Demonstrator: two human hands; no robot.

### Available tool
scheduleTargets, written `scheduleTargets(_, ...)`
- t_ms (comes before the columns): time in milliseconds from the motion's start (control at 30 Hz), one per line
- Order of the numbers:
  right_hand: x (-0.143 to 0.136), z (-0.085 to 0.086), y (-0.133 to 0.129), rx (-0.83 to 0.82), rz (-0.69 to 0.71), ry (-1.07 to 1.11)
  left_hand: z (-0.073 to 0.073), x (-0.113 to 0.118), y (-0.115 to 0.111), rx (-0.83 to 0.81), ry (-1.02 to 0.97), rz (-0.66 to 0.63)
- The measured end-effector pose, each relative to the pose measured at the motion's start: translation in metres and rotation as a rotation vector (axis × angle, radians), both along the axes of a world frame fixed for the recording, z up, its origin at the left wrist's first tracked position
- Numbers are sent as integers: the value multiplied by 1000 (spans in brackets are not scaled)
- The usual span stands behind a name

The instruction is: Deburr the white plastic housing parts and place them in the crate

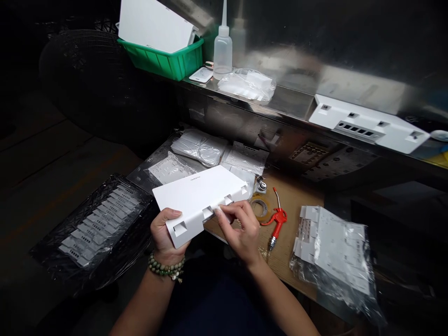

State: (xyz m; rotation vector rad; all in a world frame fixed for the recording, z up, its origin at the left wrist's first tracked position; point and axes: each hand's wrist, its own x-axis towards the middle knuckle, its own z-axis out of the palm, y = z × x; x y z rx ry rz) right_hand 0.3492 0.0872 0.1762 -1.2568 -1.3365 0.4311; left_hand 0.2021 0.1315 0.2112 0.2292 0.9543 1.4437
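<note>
A white plastic router housing (201, 191) with square cut-outs along its near edge is tilted above the bench. My left hand (167, 233) grips its left end, thumb on top and the other fingers underneath. At the near edge, between the cut-outs, my right hand (241, 228) is closed in a pinch against the housing. Something small and whitish shows at its fingertips, too small to name. Just right of this hand lie a roll of tape (261, 207) and a red air blow gun (279, 218).
A bag of white housings (341, 252) lies at right. A black-lined crate (101, 224) holds several more at left. The metal shelf (290, 105) carries a green bin (175, 63), a squeeze bottle (223, 51), a plastic bag (248, 85) and another housing (367, 123).
</note>
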Motion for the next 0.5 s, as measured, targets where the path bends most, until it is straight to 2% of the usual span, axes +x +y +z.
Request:
scheduleTargets(100,2,0,-1,-9,-23,-4,-1,1,-1,6,-23,-21)
scheduleTargets(267,-5,6,-8,-52,129,101,-3,5,-1,8,-67,-43)
scheduleTargets(500,-14,10,-11,3,86,2,-6,10,-1,-42,-111,-51)
